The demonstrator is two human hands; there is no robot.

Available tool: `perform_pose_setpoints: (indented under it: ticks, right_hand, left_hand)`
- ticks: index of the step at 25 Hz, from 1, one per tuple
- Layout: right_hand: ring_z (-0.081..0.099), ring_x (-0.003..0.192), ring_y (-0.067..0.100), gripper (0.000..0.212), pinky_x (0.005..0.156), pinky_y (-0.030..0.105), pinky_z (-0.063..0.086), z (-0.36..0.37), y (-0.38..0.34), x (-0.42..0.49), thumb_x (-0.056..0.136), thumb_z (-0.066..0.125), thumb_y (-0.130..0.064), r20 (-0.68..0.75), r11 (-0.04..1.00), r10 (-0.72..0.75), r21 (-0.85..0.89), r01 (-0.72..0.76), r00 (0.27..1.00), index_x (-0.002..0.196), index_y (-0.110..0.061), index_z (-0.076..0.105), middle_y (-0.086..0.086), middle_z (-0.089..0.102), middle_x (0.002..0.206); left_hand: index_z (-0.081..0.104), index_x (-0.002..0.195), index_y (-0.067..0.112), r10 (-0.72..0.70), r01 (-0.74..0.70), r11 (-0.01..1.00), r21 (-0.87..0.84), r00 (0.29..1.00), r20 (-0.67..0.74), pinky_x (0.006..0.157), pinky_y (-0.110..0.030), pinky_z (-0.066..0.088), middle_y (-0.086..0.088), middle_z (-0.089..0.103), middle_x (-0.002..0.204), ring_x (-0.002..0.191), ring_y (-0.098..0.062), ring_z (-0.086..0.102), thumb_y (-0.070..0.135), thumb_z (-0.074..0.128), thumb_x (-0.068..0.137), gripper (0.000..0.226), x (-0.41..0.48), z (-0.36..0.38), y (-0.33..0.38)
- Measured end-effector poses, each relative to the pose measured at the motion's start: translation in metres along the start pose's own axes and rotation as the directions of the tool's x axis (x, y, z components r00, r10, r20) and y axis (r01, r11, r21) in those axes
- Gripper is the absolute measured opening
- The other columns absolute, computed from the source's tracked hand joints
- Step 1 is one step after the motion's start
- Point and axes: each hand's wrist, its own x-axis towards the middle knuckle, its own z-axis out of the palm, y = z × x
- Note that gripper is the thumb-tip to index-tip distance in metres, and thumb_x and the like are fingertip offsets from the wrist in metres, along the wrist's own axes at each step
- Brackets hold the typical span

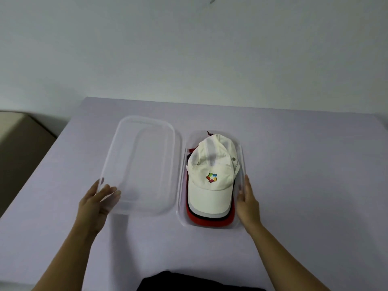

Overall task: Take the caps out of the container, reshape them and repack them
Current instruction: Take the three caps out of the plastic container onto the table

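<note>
I see the clear plastic oblong container (242,164) open on the lilac counter (304,185), w/ stacked caps inside, white logo cap (212,175) on top. My left hand (95,203) grips the clear lid (144,164) corner; right hand (247,202) flat, fingers unclenched, against container's right wall.

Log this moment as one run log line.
lid: off, left of container | left hand: on lid | right hand: against container | white cap: top of stack
</note>
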Motion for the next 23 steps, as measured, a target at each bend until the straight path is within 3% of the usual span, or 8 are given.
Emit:
perform_pose_setpoints:
  ticks: [7, 10, 13, 16, 18, 20, 23]
  right_hand:
    - [0.05, 0.124, 0.031, 0.054, 0.1, 0.038, 0.04, 0.002, 0.006, 0.004, 0.099, 0.032, -0.017, -0.028, 0.998, -0.035, -0.046, 0.034, 0.999, 0.146, -0.035, 0.012, 0.007, 0.047, 0.142]
    - [0.051, 0.122, 0.033, 0.053, 0.1, 0.038, 0.04, 0.003, 0.005, 0.004, 0.099, 0.032, -0.018, -0.039, 0.997, -0.042, -0.071, 0.039, 0.998, 0.146, -0.034, 0.013, 0.007, 0.046, 0.142]
    - [0.052, 0.12, 0.035, 0.053, 0.1, 0.041, 0.041, 0.003, 0.007, 0.006, 0.099, 0.033, -0.019, -0.052, 0.995, -0.033, -0.091, 0.028, 0.998, 0.146, -0.035, 0.014, 0.008, 0.048, 0.141]
    - [0.052, 0.119, 0.038, 0.054, 0.102, 0.047, 0.04, 0.005, 0.01, 0.007, 0.099, 0.034, -0.021, -0.05, 0.993, -0.013, -0.116, 0.007, 0.999, 0.146, -0.037, 0.014, 0.011, 0.05, 0.139]
    - [0.052, 0.118, 0.038, 0.054, 0.102, 0.046, 0.041, 0.006, 0.008, 0.006, 0.098, 0.034, -0.02, -0.057, 0.993, -0.018, -0.121, 0.011, 0.998, 0.146, -0.036, 0.014, 0.011, 0.051, 0.138]
    - [0.053, 0.118, 0.037, 0.055, 0.101, 0.045, 0.041, 0.007, 0.007, 0.005, 0.098, 0.034, -0.018, -0.063, 0.993, -0.032, -0.119, 0.024, 0.997, 0.146, -0.035, 0.015, 0.011, 0.051, 0.138]
    - [0.054, 0.117, 0.038, 0.055, 0.1, 0.044, 0.042, 0.007, 0.007, 0.006, 0.098, 0.035, -0.018, -0.07, 0.993, -0.039, -0.117, 0.03, 0.997, 0.146, -0.034, 0.015, 0.011, 0.052, 0.137]
  left_hand:
    - [0.051, 0.131, 0.008, -0.151, 0.149, 0.983, 0.109, 0.989, 0.008, 0.062, -0.029, 0.061, -0.003, 0.071, 0.068, 0.063, -0.017, 0.072, -0.003, 0.052, 0.09, 0.043, 0.017, -0.01, -0.044]
    - [0.052, 0.13, 0.01, -0.12, 0.113, 0.951, 0.287, 0.993, 0.009, 0.059, -0.031, 0.059, -0.007, 0.067, 0.081, 0.065, -0.019, 0.069, 0.0, 0.056, 0.089, 0.042, 0.019, -0.009, -0.048]
    - [0.046, 0.132, 0.011, -0.034, 0.014, 0.824, 0.566, 0.999, 0.025, 0.062, -0.035, 0.05, -0.01, 0.061, 0.092, 0.071, -0.024, 0.06, 0.009, 0.063, 0.087, 0.049, 0.017, -0.006, -0.049]
    - [0.05, 0.132, 0.014, 0.077, -0.058, 0.645, 0.762, 0.997, 0.011, 0.08, -0.04, 0.051, -0.008, 0.063, 0.106, 0.089, -0.028, 0.062, 0.02, 0.068, 0.083, 0.052, 0.013, -0.005, -0.05]
    - [0.058, 0.123, 0.011, 0.107, -0.096, 0.536, 0.839, 0.993, 0.045, 0.083, -0.04, 0.05, -0.009, 0.066, 0.107, 0.095, -0.029, 0.063, 0.024, 0.065, 0.083, 0.043, 0.016, -0.007, -0.053]
    - [0.058, 0.124, 0.012, 0.114, -0.094, 0.447, 0.889, 0.992, 0.047, 0.087, -0.046, 0.051, -0.013, 0.064, 0.111, 0.099, -0.033, 0.061, 0.04, 0.058, 0.077, 0.055, 0.026, -0.015, -0.061]
    - [0.06, 0.121, 0.011, 0.095, -0.021, 0.413, 0.911, 0.995, -0.02, 0.094, -0.052, 0.047, -0.019, 0.057, 0.116, 0.104, -0.036, 0.057, 0.044, 0.053, 0.069, 0.063, 0.047, -0.025, -0.079]
